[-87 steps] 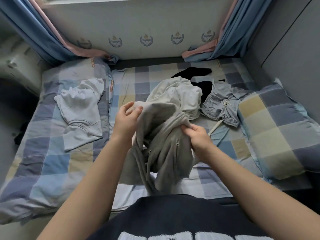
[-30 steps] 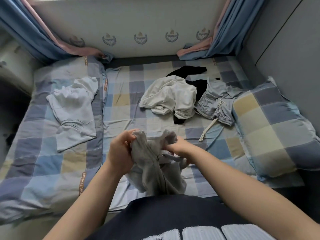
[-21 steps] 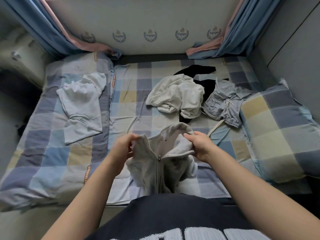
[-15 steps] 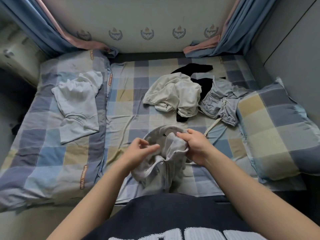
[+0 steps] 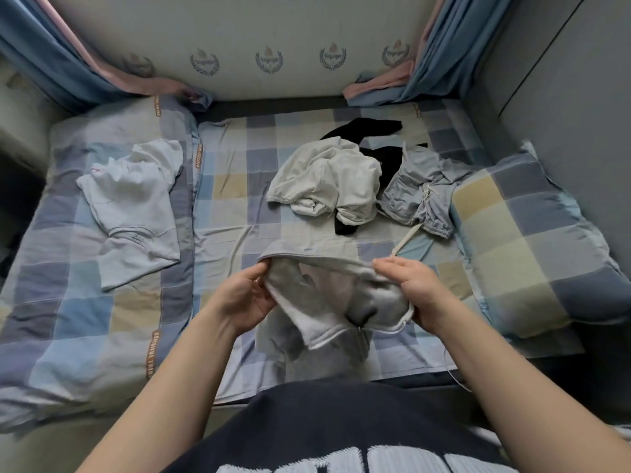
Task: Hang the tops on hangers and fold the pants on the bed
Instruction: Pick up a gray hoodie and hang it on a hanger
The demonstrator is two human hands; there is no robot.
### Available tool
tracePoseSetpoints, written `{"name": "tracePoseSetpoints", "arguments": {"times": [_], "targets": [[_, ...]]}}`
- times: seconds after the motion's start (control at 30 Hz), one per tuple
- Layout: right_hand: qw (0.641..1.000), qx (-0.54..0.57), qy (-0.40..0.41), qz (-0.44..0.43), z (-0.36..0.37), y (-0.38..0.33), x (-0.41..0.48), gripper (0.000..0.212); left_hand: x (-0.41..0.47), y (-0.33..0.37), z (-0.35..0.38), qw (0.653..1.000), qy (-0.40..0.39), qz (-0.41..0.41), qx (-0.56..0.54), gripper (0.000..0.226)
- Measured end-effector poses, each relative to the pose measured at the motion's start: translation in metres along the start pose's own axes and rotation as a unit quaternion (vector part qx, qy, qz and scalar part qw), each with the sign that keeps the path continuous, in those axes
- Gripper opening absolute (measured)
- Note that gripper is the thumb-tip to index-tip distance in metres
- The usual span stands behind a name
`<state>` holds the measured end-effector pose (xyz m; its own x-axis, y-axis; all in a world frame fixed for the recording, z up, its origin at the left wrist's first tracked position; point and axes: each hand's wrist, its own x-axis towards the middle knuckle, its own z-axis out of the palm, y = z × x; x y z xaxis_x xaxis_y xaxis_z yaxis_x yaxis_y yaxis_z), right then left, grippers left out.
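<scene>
Holds grey zip top [image 5: 327, 302] stretched between both grips, left hand [image 5: 246, 298] at 9 o'clock, right hand [image 5: 409, 295] at 3, over the near edge of the bed [image 5: 409, 363]. Open room at 11, beside white shirt [image 5: 133, 206].

Shot from a single wide-angle camera worn on the head, at the near edge of the bed [image 5: 232, 186], facing forward and steeply down toward the far wall [image 5: 273, 25]. Close above the left hand [image 5: 244, 298] and right hand [image 5: 415, 291] gripping a grey zip top [image 5: 327, 312] at mid-frame, with the wearer's dark shirt [image 5: 341, 421] along the bottom. Wide enough to take in the full mattress width, with lens-bowed edges.
</scene>
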<state>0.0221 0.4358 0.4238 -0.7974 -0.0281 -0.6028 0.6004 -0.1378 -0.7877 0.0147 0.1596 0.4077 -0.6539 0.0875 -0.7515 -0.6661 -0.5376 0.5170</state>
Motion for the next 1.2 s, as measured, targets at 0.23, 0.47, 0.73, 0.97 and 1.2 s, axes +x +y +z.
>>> {"name": "tracePoseSetpoints", "arguments": {"times": [0.23, 0.47, 0.73, 0.97, 1.2], "targets": [[0.992, -0.092, 0.015, -0.080, -0.010, -0.004, 0.000, 0.024, -0.007, 0.002, 0.010, 0.995, -0.043, -0.027, 0.082, 0.055], [0.972, 0.193, -0.041, 0.124, -0.013, -0.009, 0.002, 0.038, -0.012, 0.014, -0.005, 0.983, -0.133, -0.101, 0.078, 0.042], [0.935, 0.292, -0.104, 0.173, -0.010, 0.003, -0.006, 0.040, 0.000, -0.007, -0.009, 0.961, -0.187, -0.075, -0.187, 0.047], [0.905, 0.385, -0.128, 0.126, 0.001, 0.016, -0.023, 0.053, -0.003, -0.003, -0.006, 0.984, -0.174, 0.040, -0.023, 0.038], [0.886, 0.444, -0.107, 0.084, 0.010, 0.007, -0.028, 0.030, 0.005, -0.042, -0.008, 0.983, 0.061, -0.022, 0.174, 0.018]]}}
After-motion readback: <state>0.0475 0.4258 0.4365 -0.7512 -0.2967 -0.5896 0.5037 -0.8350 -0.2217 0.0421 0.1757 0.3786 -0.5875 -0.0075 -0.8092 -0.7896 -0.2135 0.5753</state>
